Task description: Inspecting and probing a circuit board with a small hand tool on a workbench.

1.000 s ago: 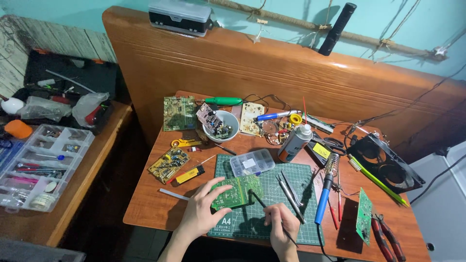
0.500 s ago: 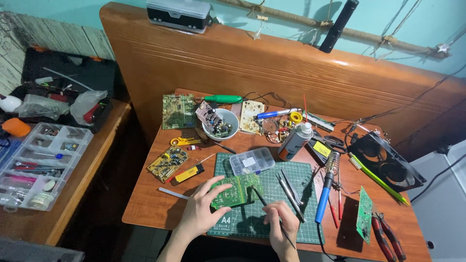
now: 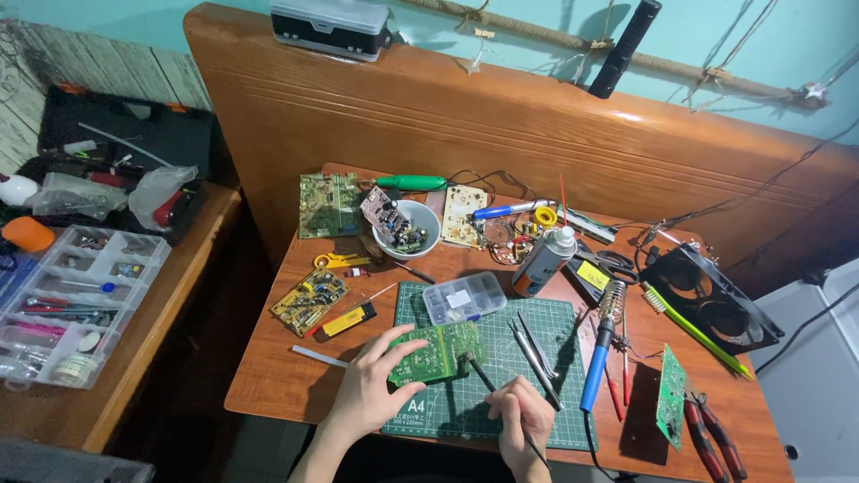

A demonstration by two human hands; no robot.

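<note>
Green circuit board point(image 3: 437, 351) is staying pinched under my left hand point(image 3: 371, 386) while my right hand point(image 3: 523, 420) keeps gripping the soldering iron point(image 3: 488, 383) against its near edge, nothing shifting.

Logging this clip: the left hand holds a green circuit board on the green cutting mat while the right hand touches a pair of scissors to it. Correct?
Not quite. In the head view the right hand holds a thin dark soldering iron, not scissors, its tip at the green circuit board. The left hand does hold that board on the green cutting mat.

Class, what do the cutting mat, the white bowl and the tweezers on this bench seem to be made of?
Cutting mat: likely matte green vinyl or rubber, printed with a white grid.
White bowl: probably glazed ceramic or plastic; smooth rim, too small to tell.
Tweezers: metal, with a grey sheen and thin pointed arms.
</note>
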